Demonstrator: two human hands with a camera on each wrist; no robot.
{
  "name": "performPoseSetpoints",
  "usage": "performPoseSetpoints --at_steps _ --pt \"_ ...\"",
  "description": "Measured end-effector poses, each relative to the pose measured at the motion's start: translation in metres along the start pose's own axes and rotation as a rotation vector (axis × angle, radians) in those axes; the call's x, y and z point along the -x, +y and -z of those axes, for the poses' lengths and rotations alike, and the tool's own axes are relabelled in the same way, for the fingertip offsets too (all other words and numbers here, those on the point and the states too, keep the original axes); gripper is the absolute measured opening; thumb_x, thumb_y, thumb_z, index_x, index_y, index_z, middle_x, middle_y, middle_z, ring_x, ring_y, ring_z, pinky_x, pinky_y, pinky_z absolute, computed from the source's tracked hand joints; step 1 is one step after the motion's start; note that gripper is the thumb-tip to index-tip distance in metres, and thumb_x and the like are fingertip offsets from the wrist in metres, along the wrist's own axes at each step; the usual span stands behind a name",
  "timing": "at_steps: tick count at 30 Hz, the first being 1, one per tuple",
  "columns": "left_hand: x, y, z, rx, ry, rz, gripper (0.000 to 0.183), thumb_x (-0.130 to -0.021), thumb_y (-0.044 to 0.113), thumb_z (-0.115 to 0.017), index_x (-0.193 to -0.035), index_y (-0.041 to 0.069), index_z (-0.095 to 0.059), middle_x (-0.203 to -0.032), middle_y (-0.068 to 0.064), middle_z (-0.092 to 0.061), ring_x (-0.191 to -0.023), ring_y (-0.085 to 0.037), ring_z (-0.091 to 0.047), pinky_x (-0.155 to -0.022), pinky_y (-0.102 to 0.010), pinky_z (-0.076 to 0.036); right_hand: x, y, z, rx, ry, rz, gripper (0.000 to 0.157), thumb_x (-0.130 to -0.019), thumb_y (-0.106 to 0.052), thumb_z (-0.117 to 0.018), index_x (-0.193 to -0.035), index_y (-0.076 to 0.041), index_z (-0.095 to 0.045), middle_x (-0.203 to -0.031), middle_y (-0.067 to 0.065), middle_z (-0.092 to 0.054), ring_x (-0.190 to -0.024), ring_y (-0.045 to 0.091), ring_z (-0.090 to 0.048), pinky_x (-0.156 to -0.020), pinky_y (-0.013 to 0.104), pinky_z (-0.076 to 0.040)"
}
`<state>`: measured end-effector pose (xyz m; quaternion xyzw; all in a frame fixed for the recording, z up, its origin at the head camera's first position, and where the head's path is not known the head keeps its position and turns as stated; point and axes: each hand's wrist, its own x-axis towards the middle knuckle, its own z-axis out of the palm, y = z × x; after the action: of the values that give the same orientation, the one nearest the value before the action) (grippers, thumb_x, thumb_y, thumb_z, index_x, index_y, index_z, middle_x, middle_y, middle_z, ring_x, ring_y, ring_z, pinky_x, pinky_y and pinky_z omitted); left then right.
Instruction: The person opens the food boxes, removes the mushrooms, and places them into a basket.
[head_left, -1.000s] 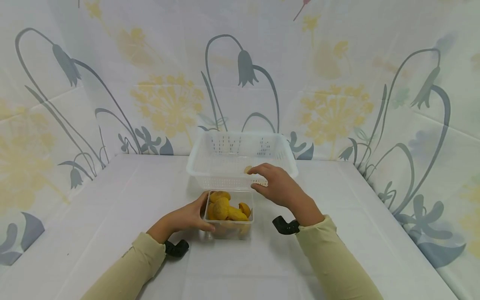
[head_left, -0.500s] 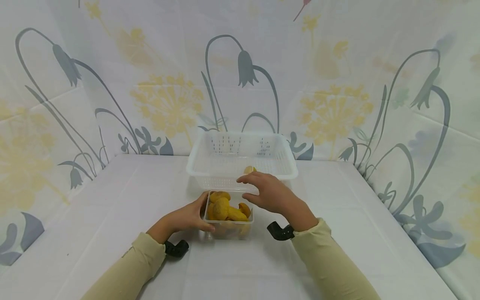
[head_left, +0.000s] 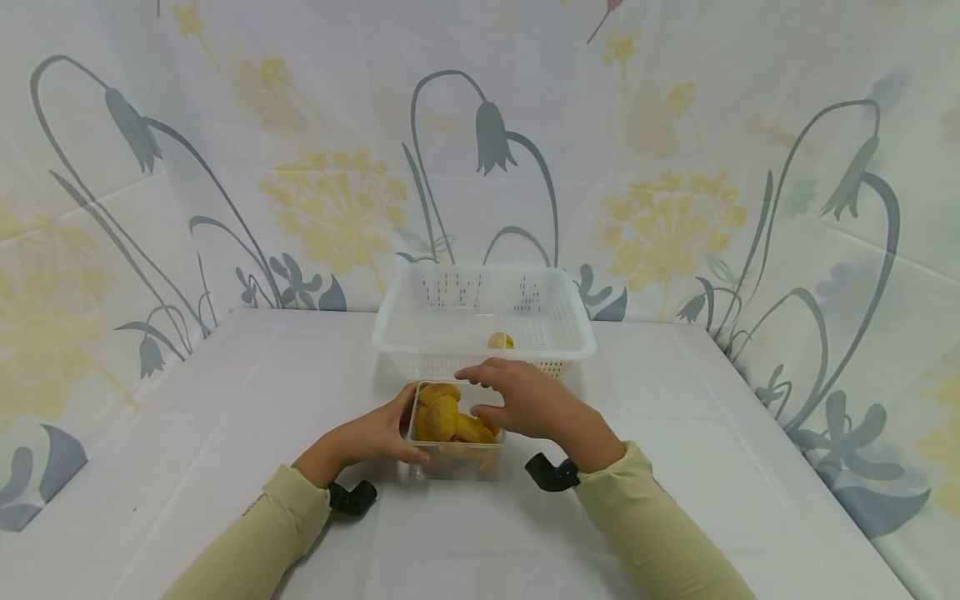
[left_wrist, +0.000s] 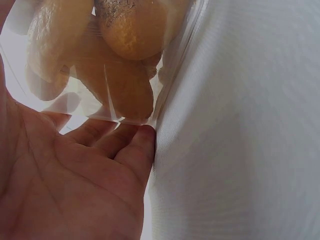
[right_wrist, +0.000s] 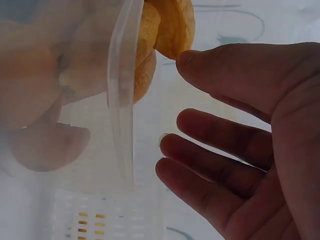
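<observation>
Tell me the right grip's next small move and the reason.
Probably lower the right grip slightly and pinch the yellow mushroom beside its thumb. Its fingers hang apart, holding nothing, over the clear plastic container, which the left grip holds at its left side. More mushrooms lie in that container, and one yellow piece shows in the white slotted basket.

We see yellow mushrooms [head_left: 442,418] heaped in a clear box [head_left: 459,443], upright on the bench [head_left: 262,375] before a white basket [head_left: 431,364] holding a yellow piece [head_left: 500,341].
</observation>
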<state>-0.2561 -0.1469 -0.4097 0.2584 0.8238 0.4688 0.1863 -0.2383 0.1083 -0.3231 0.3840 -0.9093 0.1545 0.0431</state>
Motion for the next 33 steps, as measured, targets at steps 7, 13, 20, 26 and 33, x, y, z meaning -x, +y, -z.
performPoseSetpoints --at_steps 7,13,20,26,33 --pt "0.000 0.001 0.000 -0.018 -0.001 0.025 0.099 -0.064 0.036 -0.081 -0.137 0.034 -0.014 -0.141 0.007 -0.027 -0.130 -0.015 -0.029 -0.111 -0.047 -0.021 -0.001 -0.006 -0.001 0.002 -0.051 0.031 0.045 -0.085 -0.031 -0.062 -0.128 -0.023 -0.051 -0.119 -0.006 -0.058 -0.102 0.011 -0.056 -0.087 0.029 -0.047" --pt "0.000 0.001 0.000 -0.012 0.002 0.021 0.100 -0.062 0.037 -0.082 -0.136 0.035 -0.014 -0.140 0.007 -0.027 -0.130 -0.015 -0.028 -0.111 -0.047 -0.021 -0.001 -0.008 -0.004 -0.012 -0.075 0.056 0.044 -0.086 -0.031 -0.061 -0.127 -0.022 -0.051 -0.118 -0.004 -0.059 -0.099 0.014 -0.058 -0.085 0.028 -0.047" --pt "0.000 -0.001 0.000 0.014 -0.004 -0.019 0.098 -0.063 0.032 -0.082 -0.135 0.034 -0.016 -0.135 0.006 -0.033 -0.123 -0.015 -0.034 -0.106 -0.043 -0.026 -0.001 -0.009 -0.008 -0.025 -0.083 0.079 0.044 -0.085 -0.036 -0.062 -0.126 -0.025 -0.052 -0.112 -0.008 -0.059 -0.094 0.013 -0.058 -0.080 0.024 -0.047" --pt "0.000 -0.001 0.000 0.004 -0.002 -0.029 0.099 -0.064 0.031 -0.082 -0.136 0.033 -0.015 -0.136 0.005 -0.032 -0.124 -0.016 -0.034 -0.105 -0.042 -0.028 -0.002 -0.009 -0.012 -0.018 -0.084 0.086 0.046 -0.084 -0.039 -0.062 -0.128 -0.027 -0.050 -0.111 -0.007 -0.060 -0.091 0.012 -0.058 -0.077 0.022 -0.046" --pt "0.000 0.000 0.000 0.002 0.005 -0.017 0.099 -0.063 0.032 -0.082 -0.135 0.035 -0.016 -0.134 0.006 -0.033 -0.122 -0.015 -0.035 -0.104 -0.042 -0.028 -0.003 -0.010 -0.015 -0.028 -0.084 0.090 0.049 -0.083 -0.041 -0.063 -0.128 -0.028 -0.049 -0.109 -0.009 -0.060 -0.091 0.012 -0.058 -0.077 0.021 -0.047"
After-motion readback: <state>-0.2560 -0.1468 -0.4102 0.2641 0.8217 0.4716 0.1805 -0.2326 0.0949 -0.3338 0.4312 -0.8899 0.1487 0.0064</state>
